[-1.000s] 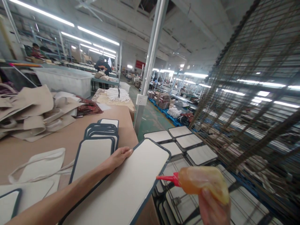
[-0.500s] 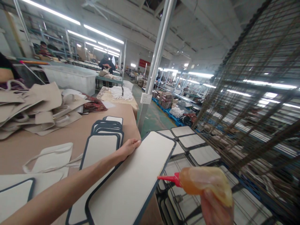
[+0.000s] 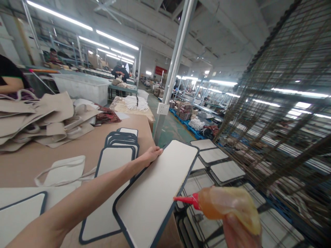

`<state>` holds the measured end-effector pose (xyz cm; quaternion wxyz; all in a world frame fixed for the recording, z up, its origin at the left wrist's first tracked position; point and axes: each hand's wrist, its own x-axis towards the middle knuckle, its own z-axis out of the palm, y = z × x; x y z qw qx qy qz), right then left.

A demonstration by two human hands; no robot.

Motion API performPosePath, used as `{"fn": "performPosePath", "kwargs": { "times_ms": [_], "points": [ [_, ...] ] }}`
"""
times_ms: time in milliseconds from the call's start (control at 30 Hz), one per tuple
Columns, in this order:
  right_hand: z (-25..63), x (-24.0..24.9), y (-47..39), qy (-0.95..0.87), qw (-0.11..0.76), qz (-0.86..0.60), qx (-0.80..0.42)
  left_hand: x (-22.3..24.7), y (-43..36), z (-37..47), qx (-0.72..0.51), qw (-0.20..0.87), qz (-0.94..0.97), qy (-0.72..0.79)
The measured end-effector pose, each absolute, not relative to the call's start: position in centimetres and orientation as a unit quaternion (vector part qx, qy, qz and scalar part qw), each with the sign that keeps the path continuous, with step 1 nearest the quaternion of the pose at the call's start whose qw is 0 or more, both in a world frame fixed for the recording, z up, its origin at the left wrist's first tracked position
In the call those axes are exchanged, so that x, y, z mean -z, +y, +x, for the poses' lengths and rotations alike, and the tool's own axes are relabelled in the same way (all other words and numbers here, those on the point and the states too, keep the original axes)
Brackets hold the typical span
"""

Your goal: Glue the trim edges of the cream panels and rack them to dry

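Note:
My left hand (image 3: 153,155) grips the upper left edge of a white panel (image 3: 157,182) with a dark blue border, which is tilted over the table's right edge. Wrapped round a squeeze bottle (image 3: 224,205) of amber liquid is my right hand (image 3: 239,230), at the lower right. The bottle's red nozzle (image 3: 186,199) points left, its tip at the panel's right border. Under my left forearm lies another bordered panel (image 3: 108,193), with several more overlapping behind it.
Beige fabric pieces (image 3: 51,117) are heaped on the brown table (image 3: 95,137) at the left. A wire rack (image 3: 284,86) rises at the right, with bordered panels (image 3: 227,170) on its lower part. A metal post (image 3: 172,69) stands beyond the table. People are visible farther back.
The held panel and my left hand appear shifted slightly right. The nozzle tip now sits lower along the panel's right border. The whole view has shifted a little.

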<state>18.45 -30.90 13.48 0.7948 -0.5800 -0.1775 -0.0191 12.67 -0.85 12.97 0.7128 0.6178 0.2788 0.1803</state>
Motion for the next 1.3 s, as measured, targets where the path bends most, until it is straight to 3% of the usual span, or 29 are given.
{"fn": "performPosePath", "kwargs": {
  "times_ms": [333,1300],
  "points": [
    [16.6,-14.0,-31.2,-0.134,0.804,-0.579,-0.032,-14.0,-0.9,14.1,-0.172,0.696,0.628,0.303],
    [18.1,-11.5,-31.9,-0.165,0.805,-0.57,-0.031,-13.9,1.2,17.0,-0.192,0.687,0.6,0.362]
  ]
}}
